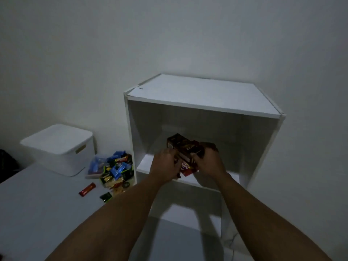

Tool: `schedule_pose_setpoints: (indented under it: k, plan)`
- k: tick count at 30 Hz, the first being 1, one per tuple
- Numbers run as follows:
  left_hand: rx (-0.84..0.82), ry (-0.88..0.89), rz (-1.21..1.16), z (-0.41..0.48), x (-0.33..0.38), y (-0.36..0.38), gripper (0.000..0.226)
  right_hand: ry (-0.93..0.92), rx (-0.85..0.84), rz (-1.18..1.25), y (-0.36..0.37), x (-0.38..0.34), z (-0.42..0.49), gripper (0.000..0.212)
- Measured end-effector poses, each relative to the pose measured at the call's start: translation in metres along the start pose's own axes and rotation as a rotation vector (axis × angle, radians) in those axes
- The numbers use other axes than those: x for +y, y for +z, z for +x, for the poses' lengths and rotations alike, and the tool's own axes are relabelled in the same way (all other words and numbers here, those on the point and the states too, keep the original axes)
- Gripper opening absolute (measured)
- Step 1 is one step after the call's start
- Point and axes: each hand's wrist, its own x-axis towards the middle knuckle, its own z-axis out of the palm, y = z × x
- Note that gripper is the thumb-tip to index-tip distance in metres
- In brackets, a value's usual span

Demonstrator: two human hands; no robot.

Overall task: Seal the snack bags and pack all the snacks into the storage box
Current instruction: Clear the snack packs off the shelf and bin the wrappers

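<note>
Both hands reach into a white open-fronted cabinet point(203, 102) on the right. My left hand point(165, 164) and my right hand point(209, 162) grip a bundle of dark brown snack boxes point(180, 145) from either side, above the cabinet's shelf. A red snack pack point(186, 169) shows between the hands, under the brown boxes. A white storage box point(58, 147) with its lid on stands at the left on the table. A heap of small wrapped snacks point(114, 169) in blue, green and yellow lies between the box and the cabinet.
A red snack bar point(87, 189) and a dark green packet point(106, 196) lie loose on the white table point(37, 213) in front of the heap. A plain wall stands behind everything. A dark object point(7, 162) sits at the far left edge.
</note>
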Motion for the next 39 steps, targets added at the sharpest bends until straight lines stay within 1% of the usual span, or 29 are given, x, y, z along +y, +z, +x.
schedule_pose_setpoints:
  k: [1, 3, 4, 5, 6, 8, 11, 12, 14, 15, 16, 17, 19, 21, 22, 26, 28, 31, 34, 36, 37, 39]
  plan:
    - [-0.012, 0.028, 0.025, 0.009, -0.008, 0.005, 0.028, 0.020, -0.033, -0.028, 0.004, 0.000, 0.008, 0.046]
    - [-0.030, 0.083, 0.038, 0.022, -0.020, 0.014, 0.035, 0.078, -0.098, -0.090, 0.011, 0.000, 0.018, 0.073]
    - [-0.035, 0.105, 0.033, 0.027, -0.023, 0.017, 0.040, 0.097, -0.127, -0.153, 0.014, 0.003, 0.021, 0.084]
    - [-0.036, 0.127, 0.017, 0.029, -0.025, 0.020, 0.043, 0.120, -0.147, -0.199, 0.016, 0.007, 0.022, 0.085]
    - [-0.037, 0.144, -0.006, 0.031, -0.027, 0.023, 0.043, 0.150, -0.140, -0.214, 0.017, 0.011, 0.022, 0.082]
    - [-0.044, 0.171, -0.044, 0.035, -0.026, 0.026, 0.045, 0.218, -0.027, -0.174, 0.018, 0.019, 0.023, 0.076]
    - [-0.110, 0.199, -0.133, 0.039, -0.015, 0.024, 0.064, 0.268, 0.163, -0.019, 0.011, 0.025, 0.022, 0.069]
    - [-0.147, 0.201, -0.199, 0.040, -0.011, 0.024, 0.071, 0.271, 0.189, 0.007, 0.006, 0.023, 0.022, 0.067]
    - [-0.297, 0.143, -0.432, 0.038, -0.004, 0.023, 0.077, 0.276, 0.219, 0.001, -0.002, 0.022, 0.021, 0.068]
    - [-0.384, 0.105, -0.502, 0.037, -0.003, 0.026, 0.072, 0.278, 0.227, 0.003, -0.006, 0.020, 0.021, 0.070]
    - [-0.453, 0.075, -0.489, 0.037, -0.003, 0.029, 0.061, 0.275, 0.235, 0.005, -0.009, 0.022, 0.021, 0.071]
    - [-0.497, 0.051, -0.440, 0.037, -0.003, 0.031, 0.052, 0.272, 0.245, 0.003, -0.010, 0.023, 0.020, 0.072]
    - [-0.527, 0.019, -0.392, 0.039, -0.006, 0.037, 0.045, 0.269, 0.268, 0.005, -0.011, 0.025, 0.019, 0.072]
    - [-0.528, 0.020, -0.385, 0.040, -0.006, 0.039, 0.038, 0.275, 0.287, 0.014, -0.011, 0.026, 0.016, 0.073]
    - [-0.504, 0.034, -0.344, 0.040, -0.006, 0.039, 0.039, 0.275, 0.292, 0.020, -0.010, 0.026, 0.015, 0.073]
    - [-0.239, 0.159, 0.003, 0.040, -0.010, 0.038, 0.047, 0.293, 0.317, 0.043, -0.010, 0.020, 0.011, 0.078]
    - [-0.192, 0.193, 0.082, 0.040, -0.011, 0.031, 0.046, 0.312, 0.340, 0.038, -0.009, 0.018, 0.008, 0.078]
    - [-0.180, 0.214, 0.081, 0.040, -0.014, 0.020, 0.047, 0.313, 0.365, 0.056, -0.007, 0.013, 0.000, 0.078]
    - [-0.195, 0.276, 0.028, 0.040, -0.018, 0.007, 0.071, 0.318, 0.379, 0.089, -0.007, 0.006, -0.011, 0.077]
    - [-0.193, 0.296, 0.036, 0.036, -0.019, -0.002, 0.078, 0.312, 0.402, 0.088, -0.008, 0.000, -0.019, 0.078]
    - [-0.178, 0.299, 0.046, 0.033, -0.019, -0.007, 0.078, 0.305, 0.406, 0.082, -0.008, -0.002, -0.023, 0.079]
    - [-0.136, 0.321, 0.043, 0.026, -0.016, -0.015, 0.068, 0.295, 0.400, 0.089, -0.012, -0.009, -0.032, 0.077]
